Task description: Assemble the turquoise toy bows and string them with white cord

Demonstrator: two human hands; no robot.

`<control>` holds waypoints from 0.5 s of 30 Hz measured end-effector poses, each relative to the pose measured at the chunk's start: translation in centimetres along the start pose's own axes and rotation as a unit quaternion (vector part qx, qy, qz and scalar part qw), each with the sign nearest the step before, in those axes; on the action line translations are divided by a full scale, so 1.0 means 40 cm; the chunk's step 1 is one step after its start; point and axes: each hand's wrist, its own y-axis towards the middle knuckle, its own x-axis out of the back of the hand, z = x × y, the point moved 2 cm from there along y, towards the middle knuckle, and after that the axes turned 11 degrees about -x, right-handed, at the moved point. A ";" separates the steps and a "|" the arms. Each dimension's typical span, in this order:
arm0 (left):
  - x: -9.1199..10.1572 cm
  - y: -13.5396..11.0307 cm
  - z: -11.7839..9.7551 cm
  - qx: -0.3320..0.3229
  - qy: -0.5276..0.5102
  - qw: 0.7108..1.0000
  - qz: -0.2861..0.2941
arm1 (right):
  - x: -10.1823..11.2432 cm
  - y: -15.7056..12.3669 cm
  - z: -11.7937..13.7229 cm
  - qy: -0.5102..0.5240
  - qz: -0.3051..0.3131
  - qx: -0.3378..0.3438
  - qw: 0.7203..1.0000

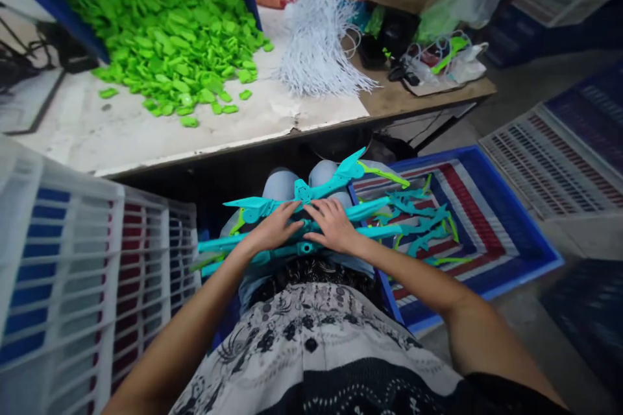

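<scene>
Head view, some motion blur at the edges.

- Stack of teal plastic parts (pixel 304 193) lies across the person's lap, below the near edge of the bench (pixel 146 136). The long pieces run left to right and stick out past both knees.
- Both hands rest on top of the stack, side by side at its middle, fingertips nearly meeting.
- More teal parts with yellow-green strips (pixel 418 224) lie loose in a blue tray (pixel 511 220) on the floor, just beside the right forearm.
- White slatted crate (pixel 73 259) stands close by the left arm.
- On the bench: a heap of green plastic pieces (pixel 170 32) at the far left, and a bundle of white strands (pixel 318 45) mid-bench. Nothing stands between the hands and the stack.
- Left hand (pixel 275 228): palm down, fingers slightly spread, pressed flat on the teal pieces.
- Right hand (pixel 335 227): the same, fingers extended over the stack. I cannot tell whether the thumbs hook underneath.
</scene>
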 end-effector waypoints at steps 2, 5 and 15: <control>0.015 0.005 0.007 0.045 0.040 0.997 -0.058 | -0.026 0.015 -0.016 -0.087 0.058 -0.011 0.994; 0.016 0.052 0.009 0.094 0.094 0.990 -0.038 | -0.067 0.022 -0.009 -0.144 0.140 -0.028 0.979; 0.048 0.222 0.117 0.103 0.117 0.988 0.009 | -0.049 0.059 -0.007 -0.173 0.257 -0.015 0.951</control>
